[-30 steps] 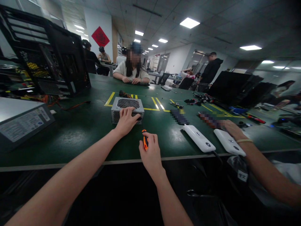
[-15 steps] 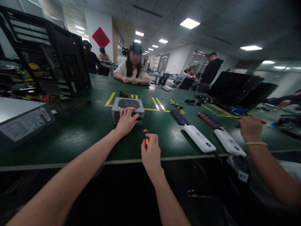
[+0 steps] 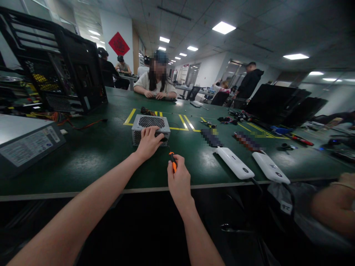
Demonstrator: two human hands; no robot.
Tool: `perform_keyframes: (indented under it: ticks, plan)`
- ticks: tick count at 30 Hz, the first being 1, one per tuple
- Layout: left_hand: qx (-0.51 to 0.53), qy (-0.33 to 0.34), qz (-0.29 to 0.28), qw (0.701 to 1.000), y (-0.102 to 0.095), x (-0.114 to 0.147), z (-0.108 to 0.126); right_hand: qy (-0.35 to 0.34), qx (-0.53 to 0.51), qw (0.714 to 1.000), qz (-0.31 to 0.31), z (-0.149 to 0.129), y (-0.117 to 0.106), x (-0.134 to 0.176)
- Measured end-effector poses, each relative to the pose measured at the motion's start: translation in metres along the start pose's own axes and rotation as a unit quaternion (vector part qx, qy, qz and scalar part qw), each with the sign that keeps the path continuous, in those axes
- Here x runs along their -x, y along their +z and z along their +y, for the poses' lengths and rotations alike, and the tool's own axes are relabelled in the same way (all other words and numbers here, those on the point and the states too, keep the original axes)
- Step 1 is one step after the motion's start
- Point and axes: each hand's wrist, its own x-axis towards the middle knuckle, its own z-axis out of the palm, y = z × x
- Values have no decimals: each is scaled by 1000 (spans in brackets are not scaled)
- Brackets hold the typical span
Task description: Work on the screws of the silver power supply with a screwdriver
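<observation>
A grey metal power supply [image 3: 153,121] with a honeycomb grille sits on the green table in front of me. My left hand [image 3: 149,143] grips its near side, fingers bent over the face and upper edge. In my right hand [image 3: 179,176] is an orange and black screwdriver [image 3: 173,161], held between thumb and fingers. Its shaft points up toward the lower right corner of the power supply; whether the tip touches a screw is too small to tell.
A black computer case [image 3: 80,74] and a larger silver labelled box [image 3: 30,144] stand left. Two white power banks [image 3: 235,163] lie right, beyond them pliers [image 3: 302,139] and dark panels [image 3: 277,101]. A person [image 3: 156,81] sits opposite; a co-worker's blurred arm [image 3: 335,207] is at right.
My right hand and the screwdriver have shifted slightly, the handle leaning a bit more. My left hand stays put. The co-worker's arm at right has dropped back from the table.
</observation>
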Motion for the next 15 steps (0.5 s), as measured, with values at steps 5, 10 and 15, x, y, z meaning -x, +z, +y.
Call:
perform_keyframes:
  ticks: [5,10,15]
  plan:
    - [-9,2,2,1000,1,0,0,8,28,1000,9,1,-2,-2]
    - [-14,5,3,1000,0,0,-1,-74,98,992,25,3,4,1]
    - [-8,1,2,1000,1,0,-1,-102,64,993,13,-1,3,0]
